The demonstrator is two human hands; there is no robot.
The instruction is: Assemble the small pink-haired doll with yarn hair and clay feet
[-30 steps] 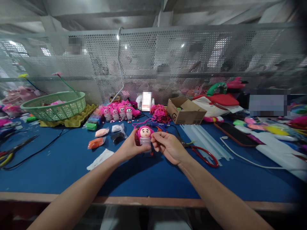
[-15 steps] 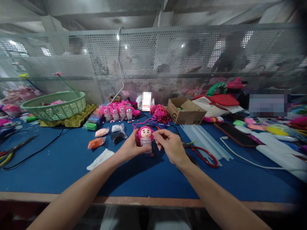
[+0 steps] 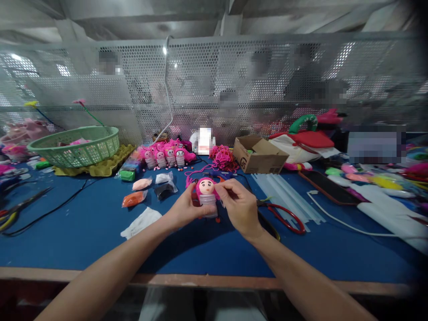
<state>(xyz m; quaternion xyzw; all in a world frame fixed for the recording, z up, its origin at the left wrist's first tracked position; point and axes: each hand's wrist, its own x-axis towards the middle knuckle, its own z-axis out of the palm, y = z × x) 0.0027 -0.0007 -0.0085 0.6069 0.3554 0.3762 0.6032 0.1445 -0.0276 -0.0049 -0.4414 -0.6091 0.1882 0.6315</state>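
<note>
A small doll (image 3: 206, 187) with pink yarn hair, a round pale face and a clear ringed body stands upright in my left hand (image 3: 189, 206). That hand is closed around its left side and lower body, the thumb across the front. My right hand (image 3: 239, 205) is closed in a pinch at the right side of the doll's head, on the pink hair there; its fingertips are partly hidden. Behind stand several similar pink-haired dolls (image 3: 170, 158) in a row. Packets of clay, among them an orange packet (image 3: 133, 199) and a black packet (image 3: 165, 190), lie to the left.
Pink yarn (image 3: 223, 157) is heaped beside a cardboard box (image 3: 264, 162). Red-handled scissors (image 3: 286, 218) and translucent strips (image 3: 284, 196) lie to the right, near a phone (image 3: 329, 187). At left are a green basket (image 3: 76, 154), other scissors (image 3: 25, 207) and a white tissue (image 3: 142, 222).
Both hands and the doll have shifted slightly to the right. The doll is tilted a little differently, and my right hand stays pinched at the side of its head.
</note>
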